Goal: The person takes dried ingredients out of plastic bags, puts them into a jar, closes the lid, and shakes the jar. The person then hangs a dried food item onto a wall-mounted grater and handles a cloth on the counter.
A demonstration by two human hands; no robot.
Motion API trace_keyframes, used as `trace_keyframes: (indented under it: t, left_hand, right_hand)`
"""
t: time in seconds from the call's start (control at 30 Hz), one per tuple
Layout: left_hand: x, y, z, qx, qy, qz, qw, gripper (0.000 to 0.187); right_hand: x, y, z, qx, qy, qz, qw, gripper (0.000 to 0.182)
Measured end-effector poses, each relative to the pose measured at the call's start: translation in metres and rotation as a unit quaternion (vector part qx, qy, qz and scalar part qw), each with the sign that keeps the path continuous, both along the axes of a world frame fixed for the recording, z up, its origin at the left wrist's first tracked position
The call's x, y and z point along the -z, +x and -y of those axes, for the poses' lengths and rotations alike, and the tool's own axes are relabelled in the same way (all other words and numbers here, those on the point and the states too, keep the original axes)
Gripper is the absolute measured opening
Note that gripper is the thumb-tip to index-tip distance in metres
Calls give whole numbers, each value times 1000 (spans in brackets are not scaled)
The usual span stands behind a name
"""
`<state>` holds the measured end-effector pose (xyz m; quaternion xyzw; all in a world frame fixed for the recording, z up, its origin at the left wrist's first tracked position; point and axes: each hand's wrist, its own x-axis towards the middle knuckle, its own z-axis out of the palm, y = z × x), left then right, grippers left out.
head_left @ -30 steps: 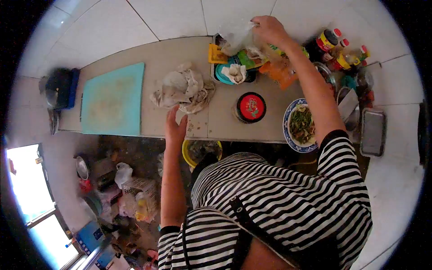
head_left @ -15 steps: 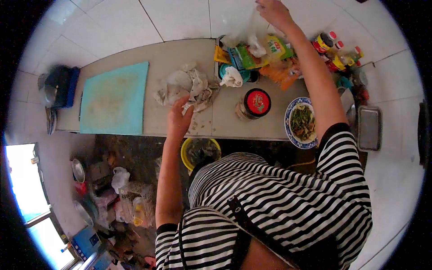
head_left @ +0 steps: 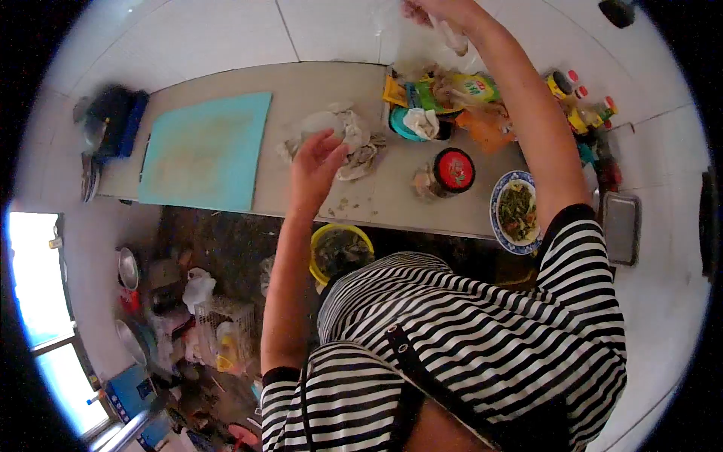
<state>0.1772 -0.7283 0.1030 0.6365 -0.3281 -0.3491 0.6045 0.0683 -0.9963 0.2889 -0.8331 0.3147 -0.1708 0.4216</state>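
My left hand (head_left: 319, 167) is over the counter with its fingers apart and nothing in it, at the near side of a crumpled, stained cloth or bag (head_left: 339, 135). My right hand (head_left: 440, 13) is raised at the top edge, its fingers closed on a clear plastic bag (head_left: 452, 39) that hangs above the food packets (head_left: 444, 90). The fingertips are partly cut off by the frame. A jar with a red and black lid (head_left: 455, 170) stands on the counter (head_left: 392, 207), left of a patterned plate of green food (head_left: 517, 211).
A turquoise board (head_left: 207, 151) lies at the left of the counter. Bottles (head_left: 591, 113) stand at the back right, beside a metal tray (head_left: 621, 226). A yellow bucket (head_left: 341, 252) is below the counter's front edge. A wire crate (head_left: 226, 331) stands lower left.
The view has shifted. My right hand has moved up and left with the plastic bag, uncovering more of the packets. My left hand remains spread beside the crumpled cloth or bag.
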Motion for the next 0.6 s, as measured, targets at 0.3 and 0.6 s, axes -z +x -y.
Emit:
trace_keyframes:
  t: [0.3,0.6]
  left_hand:
    - [15,0,25,-229,-3,195,954,60]
    - [47,79,-101,-113,166,343,918,22]
  right_hand:
    - [82,60,-98,-291,56,19,955,26]
    - [140,72,-157,-223,-322,-67,918,32]
